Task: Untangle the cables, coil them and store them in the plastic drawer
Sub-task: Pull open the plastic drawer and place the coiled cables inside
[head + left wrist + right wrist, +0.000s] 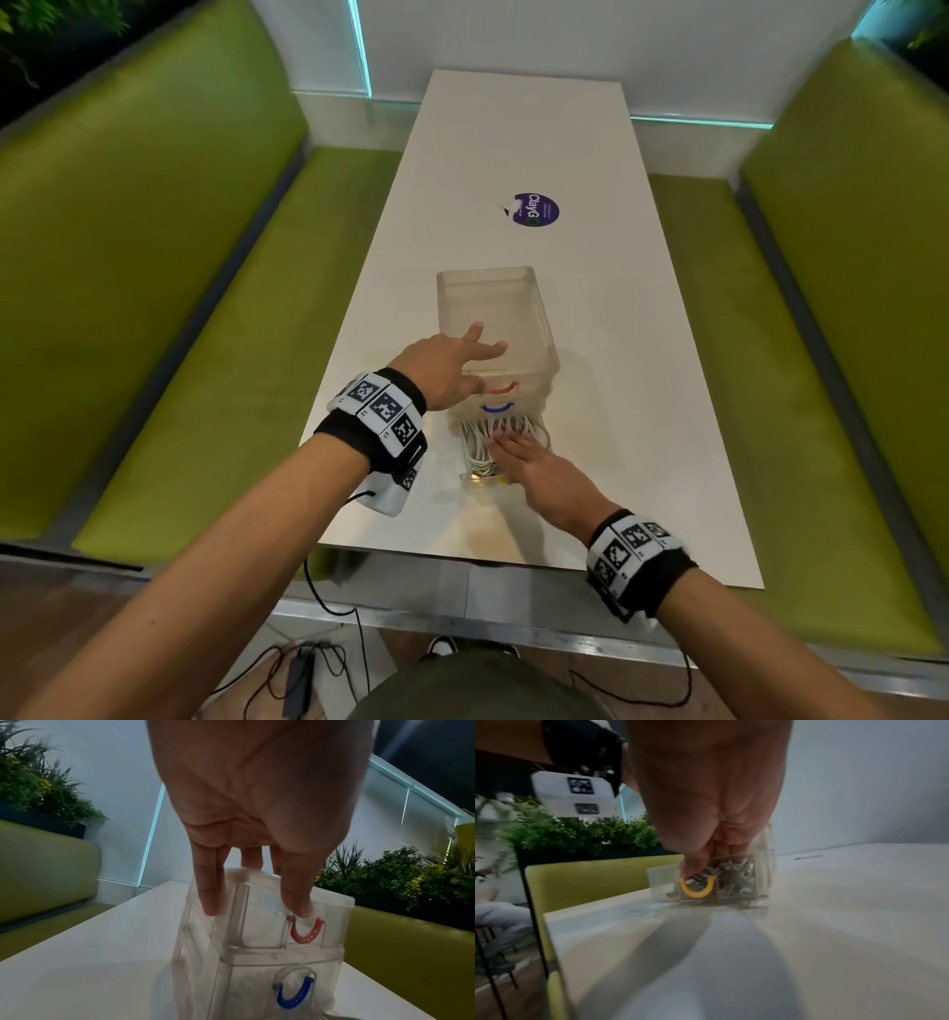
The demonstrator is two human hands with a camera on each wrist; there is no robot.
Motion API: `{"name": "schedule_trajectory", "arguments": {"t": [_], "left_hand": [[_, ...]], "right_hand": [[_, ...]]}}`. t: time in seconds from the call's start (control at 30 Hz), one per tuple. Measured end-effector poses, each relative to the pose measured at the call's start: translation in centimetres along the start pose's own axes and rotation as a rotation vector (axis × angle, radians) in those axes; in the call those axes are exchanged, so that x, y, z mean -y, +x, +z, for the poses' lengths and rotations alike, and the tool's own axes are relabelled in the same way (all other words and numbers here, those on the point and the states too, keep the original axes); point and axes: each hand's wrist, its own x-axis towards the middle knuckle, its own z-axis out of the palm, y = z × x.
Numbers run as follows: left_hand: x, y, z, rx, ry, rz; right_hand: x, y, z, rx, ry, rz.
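A clear plastic drawer unit stands on the white table. Its upper drawers, with a red handle and a blue handle, are pushed in. The bottom drawer, with a yellow handle, is pulled out toward me and holds a heap of white cables. My left hand rests on the unit's top front edge, fingers spread and straight. My right hand lies flat on the cables inside the drawer, fingers extended. In the right wrist view the cables show through the drawer's front.
A round purple sticker lies on the table beyond the unit. Green benches flank the table on both sides. The table's near edge is just behind my right wrist. Black wires lie on the floor.
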Motion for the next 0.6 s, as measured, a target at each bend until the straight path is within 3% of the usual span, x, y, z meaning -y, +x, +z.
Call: {"name": "schedule_trajectory", "arguments": {"t": [0.1,0.17,0.27,0.33,0.43,0.6], "left_hand": [[0.1,0.1,0.1,-0.007,-0.006,-0.001],[0.2,0.1,0.2,-0.013,-0.016,0.002],[0.3,0.0,0.2,-0.013,-0.031,0.000],[0.2,0.0,0.2,-0.021,-0.032,0.000],[0.0,0.0,0.1,-0.015,-0.028,-0.003],[0.1,0.0,0.1,-0.014,-0.025,0.003]], "right_hand": [[-0.2,0.0,-0.6,-0.038,0.058,0.022],[0.9,0.3,0.2,-0.193,0.067,0.014],[2.3,0.4,1.9,-0.372,0.041,0.197],[2.7,-0.1,2.7,-0.384,0.040,0.292],[2.1,0.0,3.5,-0.309,-0.097,0.254],[1.9,1.0,2.4,-0.425,-0.084,0.241]]}}
